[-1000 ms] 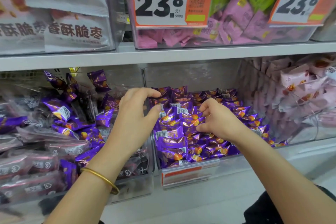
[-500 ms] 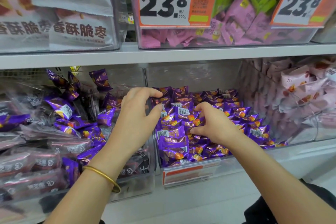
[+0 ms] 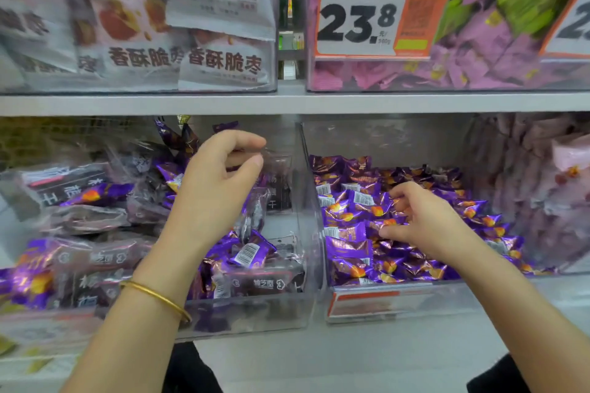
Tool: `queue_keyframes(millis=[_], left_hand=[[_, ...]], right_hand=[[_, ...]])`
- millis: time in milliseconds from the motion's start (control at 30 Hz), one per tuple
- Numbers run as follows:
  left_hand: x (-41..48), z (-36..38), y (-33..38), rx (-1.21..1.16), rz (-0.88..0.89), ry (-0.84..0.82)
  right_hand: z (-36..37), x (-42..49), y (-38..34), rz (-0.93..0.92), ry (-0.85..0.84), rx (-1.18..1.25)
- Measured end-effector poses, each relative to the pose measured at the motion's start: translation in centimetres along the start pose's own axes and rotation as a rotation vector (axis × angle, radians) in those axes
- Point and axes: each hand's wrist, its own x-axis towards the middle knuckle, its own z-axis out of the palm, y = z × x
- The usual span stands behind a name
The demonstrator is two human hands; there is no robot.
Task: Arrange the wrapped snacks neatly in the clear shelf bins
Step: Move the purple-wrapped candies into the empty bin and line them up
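Purple foil-wrapped snacks (image 3: 348,233) fill the clear middle bin (image 3: 383,303) on the lower shelf. My right hand (image 3: 427,223) is down in this pile, its fingers and thumb curled round a few purple snacks. The clear left bin (image 3: 255,316) holds dark transparent packets (image 3: 265,282) mixed with stray purple snacks (image 3: 249,252). My left hand (image 3: 217,191), with a gold bangle on the wrist, hovers over the left bin. Its fingers curve loosely, with a gap between thumb and forefinger and nothing in it.
A grey shelf board (image 3: 287,104) runs just above the bins. On it stand bins of white date bags (image 3: 143,57) and pink and green packets (image 3: 479,70), with an orange 23.8 price tag (image 3: 360,22). A bin of pink packets (image 3: 542,188) is at the right.
My left hand has lifted off the purple pile and moved left over the left bin. My right hand has stayed in the middle bin, its fingers closing on snacks. The view is closer.
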Motion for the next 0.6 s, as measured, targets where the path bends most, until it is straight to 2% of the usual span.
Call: queue_keyframes(millis=[233, 600], left_hand=[[-0.6, -0.5, -0.7, 0.034, -0.023, -0.043], [-0.4, 1.4, -1.0, 0.061, -0.005, -0.123]], right_hand=[[0.2, 0.5, -0.8, 0.028, 0.037, 0.033], [-0.6, 1.8, -0.5, 0.014, -0.089, 0.045]])
